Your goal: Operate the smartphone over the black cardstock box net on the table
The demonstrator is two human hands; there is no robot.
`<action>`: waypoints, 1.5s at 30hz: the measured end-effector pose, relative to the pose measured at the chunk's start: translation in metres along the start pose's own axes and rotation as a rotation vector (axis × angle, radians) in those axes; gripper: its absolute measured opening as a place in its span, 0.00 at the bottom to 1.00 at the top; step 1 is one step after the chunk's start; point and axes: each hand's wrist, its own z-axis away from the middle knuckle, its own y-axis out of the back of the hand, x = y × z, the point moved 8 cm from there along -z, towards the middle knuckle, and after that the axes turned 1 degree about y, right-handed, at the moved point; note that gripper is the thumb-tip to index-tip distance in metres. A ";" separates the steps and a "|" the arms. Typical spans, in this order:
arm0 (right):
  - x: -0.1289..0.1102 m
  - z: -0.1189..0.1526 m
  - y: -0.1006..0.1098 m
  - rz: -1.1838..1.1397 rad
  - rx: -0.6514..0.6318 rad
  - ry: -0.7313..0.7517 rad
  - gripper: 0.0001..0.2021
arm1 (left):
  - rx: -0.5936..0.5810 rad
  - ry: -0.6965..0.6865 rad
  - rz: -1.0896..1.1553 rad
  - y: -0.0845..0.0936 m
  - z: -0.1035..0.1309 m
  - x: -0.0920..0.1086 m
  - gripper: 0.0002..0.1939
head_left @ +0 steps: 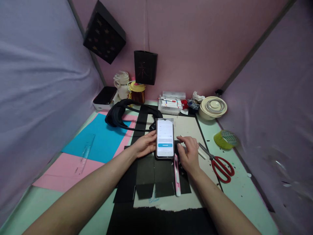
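Note:
A smartphone [165, 137] with a lit white screen and a blue button bar is held up over the black card. My left hand [146, 144] grips it along its left edge, fingers partly hidden behind it. Just right of the phone, my right hand [189, 151] hovers with its fingers loosely bent and apart, not touching the screen. Below lies folded black card [145, 173] with cut flaps. A pink utility knife [177, 178] rests on it, between the phone and my right wrist.
Red-handled scissors [222, 168] and a roll of yellow-green tape [225, 139] lie right. A black headset [119, 116] sits behind my left hand. Blue paper [97, 138] bears a clear ruler [85, 153]. A marker box [171, 104] and lidded bowl [212, 107] stand at the back; black boxes [146, 67] hang above.

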 end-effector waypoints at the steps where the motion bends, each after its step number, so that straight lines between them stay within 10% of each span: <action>1: 0.000 0.000 0.000 0.000 -0.004 0.000 0.12 | -0.002 0.001 0.001 0.000 0.000 0.000 0.18; 45: 0.032 0.005 -0.029 -0.256 -0.203 -0.333 0.18 | -0.028 -0.094 0.033 -0.003 0.002 0.010 0.17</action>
